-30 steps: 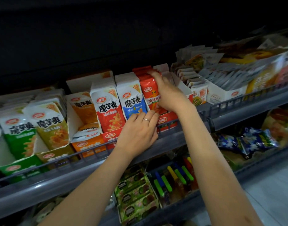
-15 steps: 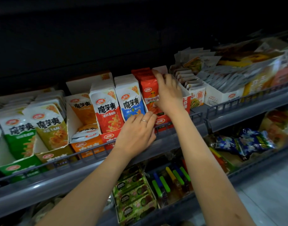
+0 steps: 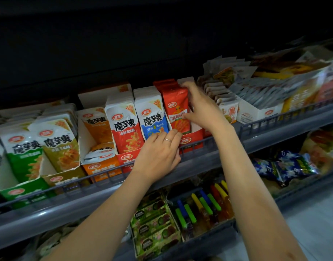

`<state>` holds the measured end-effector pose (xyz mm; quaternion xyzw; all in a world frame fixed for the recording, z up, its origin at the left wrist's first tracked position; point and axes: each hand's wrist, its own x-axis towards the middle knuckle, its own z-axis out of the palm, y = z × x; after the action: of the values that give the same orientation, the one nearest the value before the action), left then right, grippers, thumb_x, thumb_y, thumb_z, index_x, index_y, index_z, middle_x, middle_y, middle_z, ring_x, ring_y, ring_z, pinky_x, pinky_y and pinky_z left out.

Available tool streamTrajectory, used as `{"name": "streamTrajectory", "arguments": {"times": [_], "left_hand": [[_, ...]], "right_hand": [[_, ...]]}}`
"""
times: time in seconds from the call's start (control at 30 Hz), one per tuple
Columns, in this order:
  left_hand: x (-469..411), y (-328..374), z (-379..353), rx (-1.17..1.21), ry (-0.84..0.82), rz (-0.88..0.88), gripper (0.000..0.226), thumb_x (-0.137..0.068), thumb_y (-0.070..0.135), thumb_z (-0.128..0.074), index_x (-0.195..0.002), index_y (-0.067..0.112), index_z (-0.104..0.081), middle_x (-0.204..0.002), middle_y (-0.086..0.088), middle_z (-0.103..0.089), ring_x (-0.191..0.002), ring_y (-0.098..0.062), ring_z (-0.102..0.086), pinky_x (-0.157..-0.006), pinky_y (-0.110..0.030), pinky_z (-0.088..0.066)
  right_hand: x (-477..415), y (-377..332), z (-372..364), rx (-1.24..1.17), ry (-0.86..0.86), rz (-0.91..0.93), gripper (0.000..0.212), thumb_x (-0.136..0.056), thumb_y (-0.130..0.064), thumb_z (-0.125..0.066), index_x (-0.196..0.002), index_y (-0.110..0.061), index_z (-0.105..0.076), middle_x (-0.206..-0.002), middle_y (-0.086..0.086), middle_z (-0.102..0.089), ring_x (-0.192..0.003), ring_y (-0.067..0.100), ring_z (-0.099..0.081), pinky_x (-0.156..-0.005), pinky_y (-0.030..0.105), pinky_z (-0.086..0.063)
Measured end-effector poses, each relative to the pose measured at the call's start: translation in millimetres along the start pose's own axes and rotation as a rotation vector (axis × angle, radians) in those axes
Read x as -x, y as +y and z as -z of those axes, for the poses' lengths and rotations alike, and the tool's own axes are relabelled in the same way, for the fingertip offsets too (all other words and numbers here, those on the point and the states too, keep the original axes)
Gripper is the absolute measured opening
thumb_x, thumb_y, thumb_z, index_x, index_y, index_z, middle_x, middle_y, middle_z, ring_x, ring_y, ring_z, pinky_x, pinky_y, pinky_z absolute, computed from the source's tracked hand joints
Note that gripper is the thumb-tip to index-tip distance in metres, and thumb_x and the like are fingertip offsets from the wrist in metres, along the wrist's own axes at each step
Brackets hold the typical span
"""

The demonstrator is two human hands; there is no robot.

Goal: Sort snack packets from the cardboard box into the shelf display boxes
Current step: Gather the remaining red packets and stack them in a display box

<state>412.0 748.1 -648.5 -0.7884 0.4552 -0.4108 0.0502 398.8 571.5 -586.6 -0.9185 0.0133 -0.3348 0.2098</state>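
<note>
Right hand (image 3: 201, 108) fingers spread, touching red packets (image 3: 176, 110) upright in red display box (image 3: 190, 141); left hand (image 3: 159, 153) flat, relaxed, on box front by blue packets (image 3: 152, 117).

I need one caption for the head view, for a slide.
Right hand adjusts red packets in a shelf display box; left hand rests at its front.

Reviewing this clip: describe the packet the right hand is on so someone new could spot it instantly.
Start at the upper grey shelf with its row of upright display boxes. In the red box right of centre stands the all-red packet, under the right hand. Its neighbours have white tops; this one is red from top to bottom with an orange cartoon figure.
</note>
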Motion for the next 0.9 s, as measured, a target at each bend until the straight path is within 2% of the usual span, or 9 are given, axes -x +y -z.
{"name": "streamTrajectory", "arguments": {"times": [0.1, 0.2, 0.3, 0.43, 0.6, 0.7, 0.8, 0.9], "left_hand": [[0.0, 0.3, 1.2, -0.009, 0.011, 0.002, 0.043, -0.084, 0.029, -0.04, -0.113, 0.006, -0.062, -0.112, -0.011, -0.065, -0.086, -0.026, -0.064, -0.076, -0.036, -0.043], [-0.2, -0.1, 1.8, -0.014, 0.007, 0.004, 0.044, -0.084, 0.03, -0.039, -0.113, 0.006, -0.062, -0.112, -0.011, -0.066, -0.087, -0.026, -0.064, -0.076, -0.035, -0.043], [0.4, 0.1, 1.9, -0.01, 0.009, 0.0, 0.044, -0.084, 0.03, -0.04, -0.113, 0.006, -0.062, -0.113, -0.011, -0.066, -0.087, -0.026, -0.064, -0.077, -0.035, -0.041], [0.4, 0.2, 0.1, 0.002, 0.011, 0.001, 0.043, -0.084, 0.03, -0.041, -0.114, 0.006, -0.061, -0.114, -0.011, -0.065, -0.087, -0.025, -0.063, -0.077, -0.035, -0.044], [0.3, -0.2, 0.8, 0.017, 0.025, -0.002, 0.042, -0.085, 0.029, -0.042, -0.114, 0.006, -0.063, -0.113, -0.01, -0.065, -0.087, -0.024, -0.064, -0.076, -0.034, -0.047], [0.3, -0.8, -1.4, 0.017, 0.026, -0.007, 0.042, -0.085, 0.029, -0.042, -0.114, 0.006, -0.062, -0.113, -0.01, -0.065, -0.086, -0.025, -0.063, -0.076, -0.035, -0.046], [0.2, -1.6, -3.1, 0.014, 0.028, -0.016, 0.043, -0.085, 0.029, -0.041, -0.115, 0.006, -0.061, -0.114, -0.01, -0.065, -0.085, -0.025, -0.063, -0.075, -0.035, -0.048], [0.6, -2.1, -2.9, 0.005, 0.028, -0.014, 0.043, -0.085, 0.03, -0.041, -0.115, 0.006, -0.062, -0.114, -0.01, -0.065, -0.085, -0.025, -0.063, -0.074, -0.034, -0.047]], "right_hand": [[-1.0, -2.9, -6.6, 0.079, -0.021, -0.01, 0.082, -0.076, -0.012, -0.07, -0.143, -0.025, -0.026, -0.117, 0.008, -0.057, -0.106, 0.028, -0.057, -0.084, 0.039, -0.047], [-2.1, -8.1, -12.3, 0.142, -0.048, -0.055, 0.088, -0.078, -0.022, -0.069, -0.148, -0.026, -0.016, -0.127, 0.012, -0.055, -0.113, 0.034, -0.055, -0.092, 0.046, -0.045], [-3.3, -10.3, -14.9, 0.16, -0.086, -0.109, 0.101, -0.071, -0.033, -0.076, -0.148, -0.026, -0.012, -0.133, 0.01, -0.053, -0.12, 0.033, -0.051, -0.101, 0.049, -0.038], [-5.8, -12.6, -19.6, 0.207, -0.025, -0.157, 0.103, -0.071, -0.036, -0.078, -0.149, -0.026, -0.01, -0.131, 0.01, -0.055, -0.121, 0.032, -0.051, -0.099, 0.048, -0.035], [-11.5, -11.5, -18.9, 0.203, -0.108, -0.168, 0.11, -0.073, -0.037, -0.076, -0.151, -0.028, 0.001, -0.141, 0.015, -0.041, -0.13, 0.035, -0.04, -0.104, 0.052, -0.032], [-11.2, -12.7, -5.1, 0.259, -0.108, -0.155, 0.106, -0.069, -0.041, -0.078, -0.15, -0.03, -0.01, -0.143, 0.016, -0.03, -0.135, 0.034, -0.027, -0.109, 0.051, -0.023], [-10.8, -15.2, 5.3, 0.388, 0.005, -0.089, 0.094, -0.067, -0.047, -0.077, -0.145, -0.029, -0.026, -0.141, 0.013, -0.026, -0.134, 0.032, -0.021, -0.111, 0.051, -0.009], [-10.7, -16.1, 4.9, 0.349, 0.097, -0.027, 0.087, -0.067, -0.038, -0.079, -0.141, -0.028, -0.034, -0.135, 0.011, -0.031, -0.126, 0.029, -0.028, -0.106, 0.043, -0.018]]}}
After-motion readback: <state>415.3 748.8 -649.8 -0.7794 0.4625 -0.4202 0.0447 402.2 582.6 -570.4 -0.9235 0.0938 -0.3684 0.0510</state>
